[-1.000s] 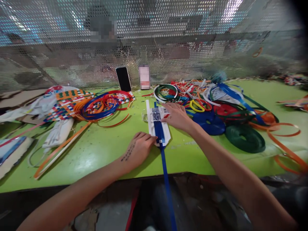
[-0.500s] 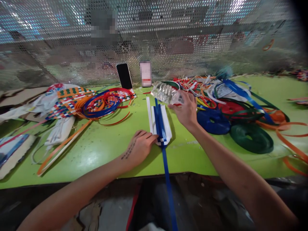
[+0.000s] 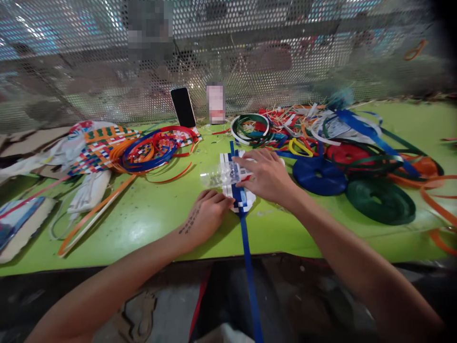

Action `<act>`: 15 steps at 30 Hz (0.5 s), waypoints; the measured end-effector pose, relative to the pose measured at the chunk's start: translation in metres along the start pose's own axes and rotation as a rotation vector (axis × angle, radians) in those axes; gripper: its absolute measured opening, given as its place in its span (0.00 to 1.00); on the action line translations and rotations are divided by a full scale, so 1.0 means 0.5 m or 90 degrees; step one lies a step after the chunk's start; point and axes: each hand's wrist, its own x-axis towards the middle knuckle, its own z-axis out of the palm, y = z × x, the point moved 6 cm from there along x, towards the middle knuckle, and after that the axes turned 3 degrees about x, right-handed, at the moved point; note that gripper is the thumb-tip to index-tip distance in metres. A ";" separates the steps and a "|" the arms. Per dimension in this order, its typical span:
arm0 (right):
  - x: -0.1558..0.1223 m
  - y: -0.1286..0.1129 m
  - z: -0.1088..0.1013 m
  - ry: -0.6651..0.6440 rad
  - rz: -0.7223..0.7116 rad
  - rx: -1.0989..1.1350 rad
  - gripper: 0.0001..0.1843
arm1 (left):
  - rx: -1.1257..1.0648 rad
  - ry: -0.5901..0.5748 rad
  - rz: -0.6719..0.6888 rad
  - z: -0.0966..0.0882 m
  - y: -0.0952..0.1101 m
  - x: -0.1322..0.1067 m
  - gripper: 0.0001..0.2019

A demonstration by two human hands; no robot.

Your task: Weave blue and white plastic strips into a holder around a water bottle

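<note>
Flat on the table lie blue straps [image 3: 237, 193] with white strips [image 3: 250, 202] beside and under them. A long blue tail [image 3: 248, 255] runs from their near end over the table edge. My left hand [image 3: 210, 212] is closed at that near end, its thumb and fingertips pinning the straps down. My right hand [image 3: 267, 174] grips a clear ribbed plastic bottle [image 3: 216, 176], which lies crosswise over the middle of the straps. Its fingers reach over the top, and the palm hides the bottle's right part.
Left are a woven multicolour piece [image 3: 94, 152], coiled straps [image 3: 152, 150] and a white power strip [image 3: 89, 190]. Blue [image 3: 307, 183] and green [image 3: 382, 209] rolls lie right. A black-screened phone [image 3: 183, 107] leans against the perforated metal screen [image 3: 107, 81].
My right hand has brought the bottle down and nearer, from above the far end of the straps to across their middle. My left hand stays in place. A green-and-white coil is now uncovered.
</note>
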 end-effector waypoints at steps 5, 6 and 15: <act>-0.005 0.034 0.048 -0.075 0.036 0.029 0.38 | -0.015 0.005 0.003 -0.006 0.002 0.002 0.08; -0.006 0.040 0.052 -0.079 0.039 0.034 0.39 | -0.014 0.004 0.002 -0.007 0.002 0.002 0.08; -0.006 0.048 0.058 -0.064 0.025 -0.005 0.42 | -0.008 -0.030 -0.013 -0.005 0.005 0.006 0.11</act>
